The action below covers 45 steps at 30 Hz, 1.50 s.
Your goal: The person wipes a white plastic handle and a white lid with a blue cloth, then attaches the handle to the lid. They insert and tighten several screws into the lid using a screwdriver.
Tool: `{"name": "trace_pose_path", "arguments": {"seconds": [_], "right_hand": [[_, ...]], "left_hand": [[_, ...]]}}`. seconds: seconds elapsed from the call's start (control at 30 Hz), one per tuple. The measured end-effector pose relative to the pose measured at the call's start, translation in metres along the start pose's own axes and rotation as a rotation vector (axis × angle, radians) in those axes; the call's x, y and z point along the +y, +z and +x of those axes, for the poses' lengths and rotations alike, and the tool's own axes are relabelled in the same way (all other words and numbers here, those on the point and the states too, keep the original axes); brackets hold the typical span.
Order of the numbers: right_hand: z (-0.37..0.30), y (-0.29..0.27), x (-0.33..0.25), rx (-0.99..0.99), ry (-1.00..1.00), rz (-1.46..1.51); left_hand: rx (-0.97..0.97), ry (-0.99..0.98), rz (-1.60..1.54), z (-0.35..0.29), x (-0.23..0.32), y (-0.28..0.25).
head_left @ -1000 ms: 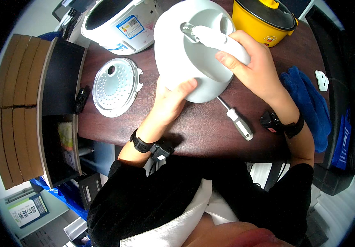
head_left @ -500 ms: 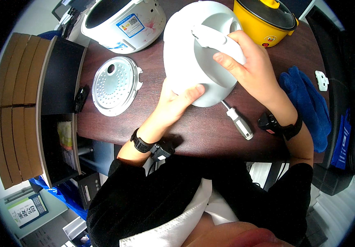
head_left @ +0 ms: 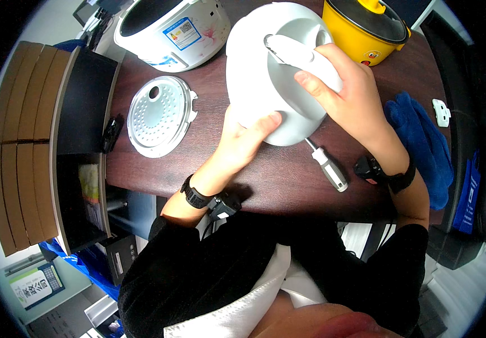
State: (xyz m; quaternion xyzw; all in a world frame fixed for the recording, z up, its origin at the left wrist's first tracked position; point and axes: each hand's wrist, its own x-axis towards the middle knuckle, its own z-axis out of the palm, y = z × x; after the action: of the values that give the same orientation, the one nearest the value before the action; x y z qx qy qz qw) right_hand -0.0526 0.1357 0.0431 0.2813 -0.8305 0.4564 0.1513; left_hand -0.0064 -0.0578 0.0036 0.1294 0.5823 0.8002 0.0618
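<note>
while the screwdriver (head_left: 329, 168) lies nearest on the table (head_left: 276, 188), its tip hidden behind the white cover (head_left: 254, 84), left hand (head_left: 242, 141) is clamped on that cover's near-left rim, thumb on top, fingers mostly out of sight. right hand (head_left: 348, 84) is closed round a white handle (head_left: 296, 53) lying across the cover's recess; can't tell if the handle is fixed or loose. cover sits mid-table in view, can't tell if it touches the tabletop.

risks, my read: shell looks smooth, so a slack left thumb could let it twist or drop. hard pull on the handle could crack it or slip the grip. screwdriver is unheld; a knock from the cover could roll it toward the near edge.

containers: shelf (head_left: 65, 242) at left, lower compartment has a yellow-green packet (head_left: 90, 186). past the blue cloth (head_left: 423, 149) and holed grey disc (head_left: 158, 121), white cooker (head_left: 212, 50) is lidless, inside dark, can't make out contents. yellow pot (head_left: 347, 39), far right, has its dark lid (head_left: 347, 14) on; contents hidden.
</note>
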Motion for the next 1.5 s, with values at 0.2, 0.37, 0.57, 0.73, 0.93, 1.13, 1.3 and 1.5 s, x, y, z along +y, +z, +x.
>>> {"name": "trace_pose_path", "arguments": {"seconds": [0.2,0.37,0.57,0.73,0.93,1.13,1.3,1.5], "right_hand": [[0.0,0.0,-0.001,0.012,-0.002,0.026],[0.0,-0.003,-0.005,0.013,-0.028,-0.02],[-0.001,0.001,-0.003,0.065,-0.045,0.006],[-0.001,0.008,0.001,0.092,-0.063,0.055],[0.0,0.004,0.008,-0.039,0.051,0.191],[0.006,-0.011,0.019,-0.064,0.044,0.414],[0.019,-0.035,0.008,-0.015,0.225,0.201],[0.004,-0.037,0.055,-0.099,0.319,0.083]], "left_hand": [[0.005,0.046,0.038,0.0,0.003,0.0],[-0.054,0.023,0.072,-0.002,0.004,0.0],[-0.089,0.016,0.106,-0.002,0.005,-0.002],[-0.066,0.015,0.043,-0.004,0.005,0.001],[-0.055,-0.057,-0.116,-0.001,0.004,0.001],[0.029,-0.151,-0.449,0.009,0.005,-0.001],[0.152,-0.13,-0.399,0.016,0.015,-0.008],[0.214,-0.052,-0.506,0.023,0.017,-0.017]]}}
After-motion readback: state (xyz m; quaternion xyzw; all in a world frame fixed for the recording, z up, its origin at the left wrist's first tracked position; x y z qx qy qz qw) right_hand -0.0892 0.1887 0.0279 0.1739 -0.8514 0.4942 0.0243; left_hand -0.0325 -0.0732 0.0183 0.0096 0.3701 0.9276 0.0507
